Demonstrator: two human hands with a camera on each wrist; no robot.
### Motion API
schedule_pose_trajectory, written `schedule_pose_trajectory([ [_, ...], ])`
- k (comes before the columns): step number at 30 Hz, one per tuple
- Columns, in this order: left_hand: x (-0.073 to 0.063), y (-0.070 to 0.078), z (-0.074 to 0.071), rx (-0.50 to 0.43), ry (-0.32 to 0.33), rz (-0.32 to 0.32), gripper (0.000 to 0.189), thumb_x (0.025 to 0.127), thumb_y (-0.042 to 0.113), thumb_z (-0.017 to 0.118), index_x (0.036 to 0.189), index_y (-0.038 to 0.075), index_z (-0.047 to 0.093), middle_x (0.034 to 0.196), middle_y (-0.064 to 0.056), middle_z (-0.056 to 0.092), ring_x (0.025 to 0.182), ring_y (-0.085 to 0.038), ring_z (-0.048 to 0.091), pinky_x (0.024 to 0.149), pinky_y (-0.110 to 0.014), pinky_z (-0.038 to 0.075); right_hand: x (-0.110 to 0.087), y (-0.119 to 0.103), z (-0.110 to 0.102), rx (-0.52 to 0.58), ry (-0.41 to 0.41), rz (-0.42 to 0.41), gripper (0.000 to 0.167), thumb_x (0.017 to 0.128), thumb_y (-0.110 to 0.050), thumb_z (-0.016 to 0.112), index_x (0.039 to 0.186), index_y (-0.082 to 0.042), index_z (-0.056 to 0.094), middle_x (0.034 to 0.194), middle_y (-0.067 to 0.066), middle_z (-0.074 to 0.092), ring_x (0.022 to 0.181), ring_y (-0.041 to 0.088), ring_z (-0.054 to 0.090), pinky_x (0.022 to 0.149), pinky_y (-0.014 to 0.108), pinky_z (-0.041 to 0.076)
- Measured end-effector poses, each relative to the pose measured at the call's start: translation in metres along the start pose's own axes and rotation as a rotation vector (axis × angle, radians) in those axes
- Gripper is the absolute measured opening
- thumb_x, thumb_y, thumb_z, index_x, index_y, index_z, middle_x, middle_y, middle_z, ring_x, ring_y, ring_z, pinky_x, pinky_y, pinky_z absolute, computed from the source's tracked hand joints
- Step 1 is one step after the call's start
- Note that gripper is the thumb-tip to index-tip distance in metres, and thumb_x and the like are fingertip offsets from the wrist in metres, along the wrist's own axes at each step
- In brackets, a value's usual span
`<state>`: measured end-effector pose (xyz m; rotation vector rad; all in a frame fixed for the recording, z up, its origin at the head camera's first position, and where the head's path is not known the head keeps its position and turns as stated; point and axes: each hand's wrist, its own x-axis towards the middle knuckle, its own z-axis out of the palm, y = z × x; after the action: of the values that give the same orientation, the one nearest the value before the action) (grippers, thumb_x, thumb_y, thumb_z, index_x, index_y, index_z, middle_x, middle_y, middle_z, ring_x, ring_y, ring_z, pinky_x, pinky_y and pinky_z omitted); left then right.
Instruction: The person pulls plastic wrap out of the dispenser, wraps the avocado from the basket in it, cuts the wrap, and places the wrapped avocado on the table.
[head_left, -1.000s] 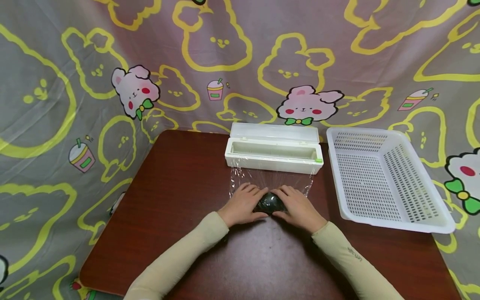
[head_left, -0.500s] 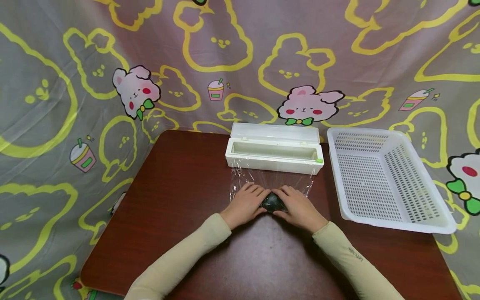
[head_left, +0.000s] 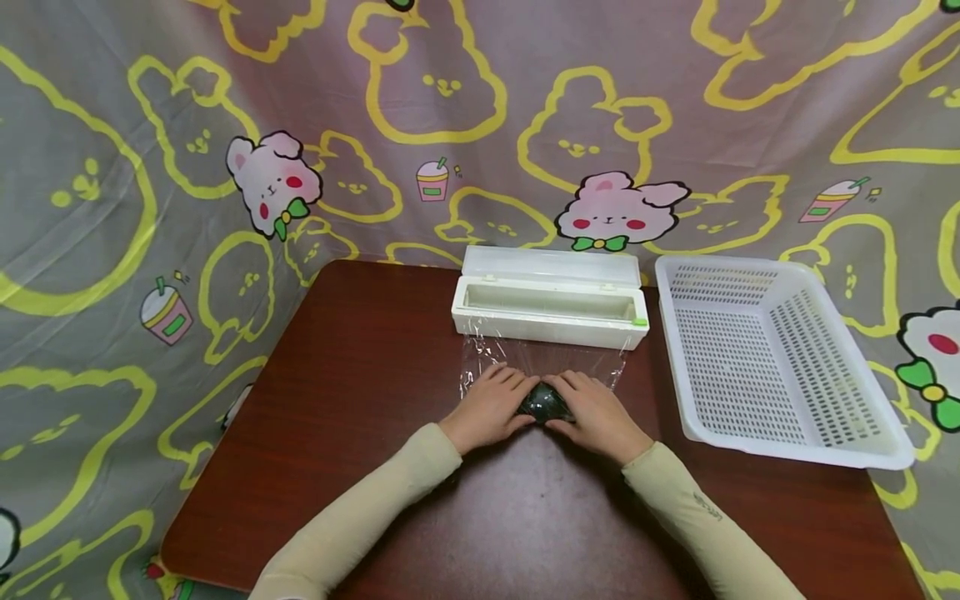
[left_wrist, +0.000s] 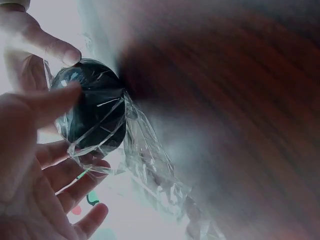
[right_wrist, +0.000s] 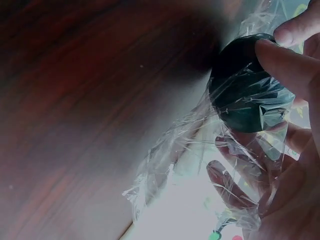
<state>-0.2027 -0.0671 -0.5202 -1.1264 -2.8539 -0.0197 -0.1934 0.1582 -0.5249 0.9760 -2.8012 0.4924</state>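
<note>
A dark green, smooth, rounded object (head_left: 545, 403), its kind unclear, sits between both hands just in front of the cling film box (head_left: 549, 327). Clear cling film (head_left: 540, 354) stretches from the box's front edge to this object and lies creased round it in both wrist views. My left hand (head_left: 489, 407) holds its left side, thumb nearest me and fingers on the far side. On the right side my right hand (head_left: 600, 418) grips it likewise, the thumb (right_wrist: 290, 65) lying over the wrapped surface. Loose film (left_wrist: 150, 155) trails beside the object in the left wrist view.
The box's lid (head_left: 551, 265) is raised at the back. A white perforated plastic basket (head_left: 678, 375) stands to the right on the brown table (head_left: 360, 358). Behind and to the left hangs a curtain (head_left: 480, 92) with cartoon prints.
My left hand has shifted slightly away from me, its thumb moving up against the dark object. The right hand, the box and the basket stay nearly in place.
</note>
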Motion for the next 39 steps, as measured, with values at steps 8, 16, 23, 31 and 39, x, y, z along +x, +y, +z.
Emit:
schedule_pose_trajectory([
  [8,0.007,0.002,-0.002,0.01,0.033,0.005,0.07,0.092,0.058,0.07,0.146,0.015,0.055,0.133,0.0,0.069,0.13,-0.02,0.058,0.125,-0.046,0.032,-0.001,0.001,-0.001,0.009,-0.01,0.014,0.067,0.083,-0.033,0.089,0.137,-0.005,0.06,0.124,0.012,0.065,0.118,0.031,0.061,0.098,0.051,0.054],
  [16,0.009,-0.003,-0.002,-0.006,-0.002,-0.001,0.066,0.096,0.056,0.065,0.147,0.014,0.056,0.135,-0.001,0.068,0.129,-0.02,0.06,0.123,-0.043,0.034,0.002,0.003,0.0,0.025,0.02,0.011,0.079,0.077,-0.036,0.092,0.141,-0.005,0.057,0.131,0.012,0.062,0.121,0.032,0.06,0.102,0.051,0.052],
  [23,0.009,-0.008,0.001,-0.068,-0.024,-0.031,0.071,0.097,0.057,0.065,0.151,0.013,0.051,0.141,-0.001,0.065,0.131,-0.022,0.058,0.119,-0.04,0.037,0.006,0.004,0.001,0.028,0.012,0.03,0.068,0.08,-0.031,0.091,0.135,-0.006,0.061,0.122,0.01,0.065,0.112,0.03,0.064,0.096,0.049,0.055],
  [31,0.01,-0.004,0.001,-0.038,0.025,-0.048,0.068,0.094,0.056,0.07,0.146,0.016,0.055,0.138,0.001,0.066,0.128,-0.021,0.059,0.119,-0.04,0.038,0.007,0.005,-0.001,0.058,-0.001,0.033,0.07,0.081,-0.027,0.09,0.138,-0.003,0.058,0.124,0.014,0.066,0.113,0.032,0.065,0.096,0.053,0.055],
  [39,0.012,-0.009,0.002,-0.062,0.022,-0.024,0.064,0.097,0.052,0.067,0.146,0.014,0.055,0.137,-0.001,0.067,0.129,-0.022,0.06,0.118,-0.04,0.038,0.008,0.008,0.002,0.111,0.033,0.05,0.069,0.077,-0.029,0.093,0.132,-0.004,0.059,0.125,0.013,0.065,0.114,0.031,0.065,0.1,0.051,0.054],
])
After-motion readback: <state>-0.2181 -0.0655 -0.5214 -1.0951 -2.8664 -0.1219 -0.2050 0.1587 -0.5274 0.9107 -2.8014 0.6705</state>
